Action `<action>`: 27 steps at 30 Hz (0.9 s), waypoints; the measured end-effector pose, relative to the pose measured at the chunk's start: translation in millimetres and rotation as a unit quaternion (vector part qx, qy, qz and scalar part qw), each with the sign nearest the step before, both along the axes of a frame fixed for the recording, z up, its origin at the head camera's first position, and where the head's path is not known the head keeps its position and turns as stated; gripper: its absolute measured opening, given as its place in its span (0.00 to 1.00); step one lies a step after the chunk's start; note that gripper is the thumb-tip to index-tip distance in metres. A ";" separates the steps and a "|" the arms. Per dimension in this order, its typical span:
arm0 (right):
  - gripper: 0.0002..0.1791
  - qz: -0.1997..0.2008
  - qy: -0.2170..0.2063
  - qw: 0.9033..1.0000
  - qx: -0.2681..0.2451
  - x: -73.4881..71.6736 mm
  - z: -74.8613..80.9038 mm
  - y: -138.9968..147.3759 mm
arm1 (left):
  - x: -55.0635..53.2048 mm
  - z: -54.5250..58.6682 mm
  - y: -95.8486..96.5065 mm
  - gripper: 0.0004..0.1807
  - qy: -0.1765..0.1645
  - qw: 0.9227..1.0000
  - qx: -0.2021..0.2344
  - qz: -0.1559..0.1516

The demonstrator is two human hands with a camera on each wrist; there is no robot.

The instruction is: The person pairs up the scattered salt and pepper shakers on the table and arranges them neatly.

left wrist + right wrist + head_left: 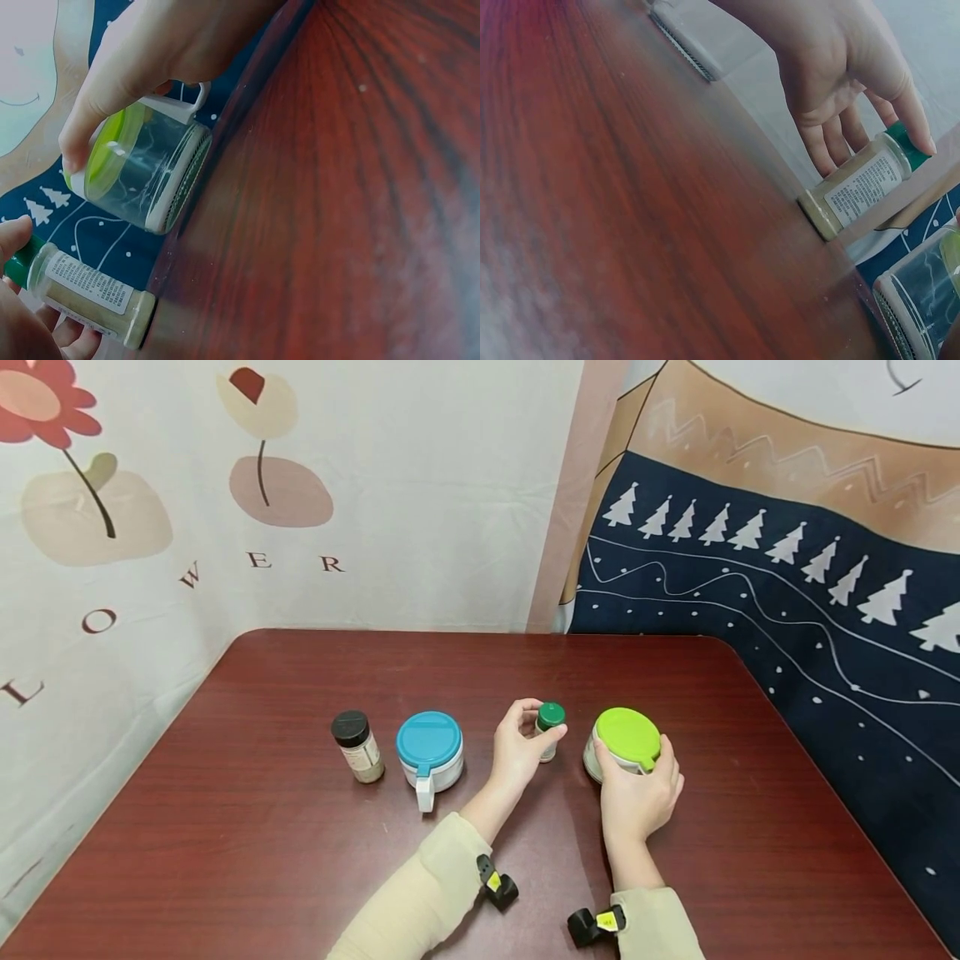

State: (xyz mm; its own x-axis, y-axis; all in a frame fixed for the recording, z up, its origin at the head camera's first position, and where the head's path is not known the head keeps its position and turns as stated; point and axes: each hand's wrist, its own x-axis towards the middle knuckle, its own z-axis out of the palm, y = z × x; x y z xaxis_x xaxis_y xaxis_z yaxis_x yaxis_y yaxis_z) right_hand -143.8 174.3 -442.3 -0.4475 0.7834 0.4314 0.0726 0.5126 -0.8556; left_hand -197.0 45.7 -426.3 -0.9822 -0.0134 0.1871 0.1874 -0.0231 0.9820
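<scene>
My left hand (517,747) holds a small spice jar (864,187) by its green cap, the thumb on one side and the fingers around the other. The jar has a white printed label and a pale brown powder inside, and it stands upright with its base right at the tabletop. To the right of it, my right hand (637,797) grips a clear glass jar (146,172) with a lime green lid (628,735), thumb and fingers at opposite sides of the lid. A white handle shows on this jar in the left wrist view, and no contents are visible through the glass.
Left of my left hand stands a jar with a blue lid (430,739) and a white handle pointing toward me. Further left is a black-capped spice jar (358,747). The dark red wooden table (262,860) ends at printed cloths (442,485) behind and to the right.
</scene>
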 end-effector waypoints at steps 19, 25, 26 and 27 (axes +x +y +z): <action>0.47 0.009 -0.008 1.000 -0.010 -1.9 -1.7 1.2 | 0.2 -0.7 0.4 0.20 0.001 1.000 -0.014 -0.003; 0.48 0.011 -0.017 1.000 -0.023 -2.1 -1.3 1.1 | 1.5 1.0 -0.2 0.20 -0.008 1.000 -0.024 -0.009; 0.48 0.011 -0.018 0.999 -0.025 -2.1 -1.2 1.1 | 1.8 1.3 -0.4 0.20 -0.010 1.000 -0.024 -0.011; 0.48 0.012 -0.019 0.999 -0.026 -2.0 -1.2 1.1 | 2.0 1.3 -0.4 0.20 -0.011 1.000 -0.024 -0.012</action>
